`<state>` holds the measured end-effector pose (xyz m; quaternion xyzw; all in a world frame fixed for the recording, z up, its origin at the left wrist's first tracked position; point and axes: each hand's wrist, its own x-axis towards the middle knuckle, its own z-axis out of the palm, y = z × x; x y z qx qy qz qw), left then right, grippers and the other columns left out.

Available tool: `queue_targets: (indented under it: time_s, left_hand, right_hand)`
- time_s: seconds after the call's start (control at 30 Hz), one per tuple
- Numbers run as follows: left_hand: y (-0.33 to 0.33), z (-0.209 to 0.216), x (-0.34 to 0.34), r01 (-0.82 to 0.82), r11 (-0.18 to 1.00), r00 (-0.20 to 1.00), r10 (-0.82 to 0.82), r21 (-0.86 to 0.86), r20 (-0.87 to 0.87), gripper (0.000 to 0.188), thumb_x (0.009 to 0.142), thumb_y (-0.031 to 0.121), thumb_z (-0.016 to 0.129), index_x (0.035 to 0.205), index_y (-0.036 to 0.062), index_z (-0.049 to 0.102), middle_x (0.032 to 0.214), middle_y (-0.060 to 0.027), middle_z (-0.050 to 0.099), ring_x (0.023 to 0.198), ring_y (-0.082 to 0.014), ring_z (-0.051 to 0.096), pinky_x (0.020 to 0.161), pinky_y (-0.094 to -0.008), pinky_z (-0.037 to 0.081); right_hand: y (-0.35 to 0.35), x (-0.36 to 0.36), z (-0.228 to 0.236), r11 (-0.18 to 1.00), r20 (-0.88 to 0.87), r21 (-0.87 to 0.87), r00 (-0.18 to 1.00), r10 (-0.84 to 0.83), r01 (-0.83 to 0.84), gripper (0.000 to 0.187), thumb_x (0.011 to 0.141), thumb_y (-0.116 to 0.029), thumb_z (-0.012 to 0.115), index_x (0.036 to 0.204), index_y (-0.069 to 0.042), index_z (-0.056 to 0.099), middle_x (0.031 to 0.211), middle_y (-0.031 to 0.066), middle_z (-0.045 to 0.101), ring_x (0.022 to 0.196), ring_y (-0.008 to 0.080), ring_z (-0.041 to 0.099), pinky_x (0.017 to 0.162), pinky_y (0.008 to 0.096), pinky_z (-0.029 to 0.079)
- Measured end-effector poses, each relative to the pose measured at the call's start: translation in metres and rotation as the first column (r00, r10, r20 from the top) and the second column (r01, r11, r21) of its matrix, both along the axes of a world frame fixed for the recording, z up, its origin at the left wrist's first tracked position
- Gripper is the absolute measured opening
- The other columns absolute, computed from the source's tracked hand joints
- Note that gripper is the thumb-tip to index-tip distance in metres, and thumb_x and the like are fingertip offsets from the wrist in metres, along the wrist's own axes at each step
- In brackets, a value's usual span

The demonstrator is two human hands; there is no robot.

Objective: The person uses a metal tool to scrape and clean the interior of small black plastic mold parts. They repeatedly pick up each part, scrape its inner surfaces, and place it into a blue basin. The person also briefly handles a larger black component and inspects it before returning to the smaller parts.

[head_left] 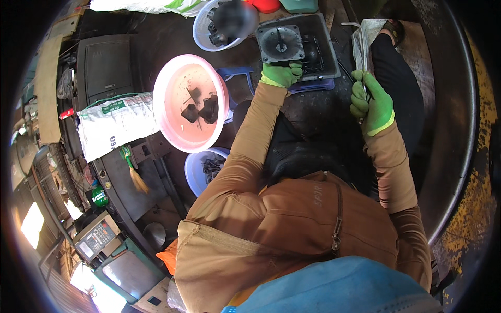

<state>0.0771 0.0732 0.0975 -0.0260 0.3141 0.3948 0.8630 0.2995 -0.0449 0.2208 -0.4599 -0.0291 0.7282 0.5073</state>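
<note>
My left hand (282, 74), in a green glove, is closed on the near edge of a square black plate (266, 52). A round raised disc and a thin upright rib show in the plate's middle. The plate is over the left part of a black rectangular tray (330, 55), where small dark pieces (311, 55) lie. To the right, my right hand (373, 104), also green-gloved, is wrapped around a thin metal rod (362, 47). The rod's far end bends sharply left, and its lower end pokes out below my fingers.
Left of my left arm stands a pink basin (166, 104) with several dark moulded pieces. A white basket (199, 28) of black parts stands beyond it, a blue-rimmed basin (194, 175) nearer. A white sack (115, 125) lies farther left. My outstretched leg (399, 73) is at right.
</note>
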Motion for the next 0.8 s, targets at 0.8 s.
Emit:
queue_targets:
  time_s: [0.8]
  left_hand:
    - [-0.016,0.023,-0.006,-0.042,0.998,0.999,0.043,0.055,-0.015,0.040,0.085,0.054,0.045,0.083,0.0156,0.056,0.061,-0.0027,0.048,0.049,-0.0163,0.039,0.042,-0.0271,0.026]
  right_hand:
    - [0.005,-0.001,-0.016,0.999,0.082,0.024,0.996,0.038,-0.040,0.023,0.095,-0.024,0.049,0.102,-0.004,0.057,0.064,-0.0027,0.044,0.046,0.0053,0.032,0.041,0.0207,0.023]
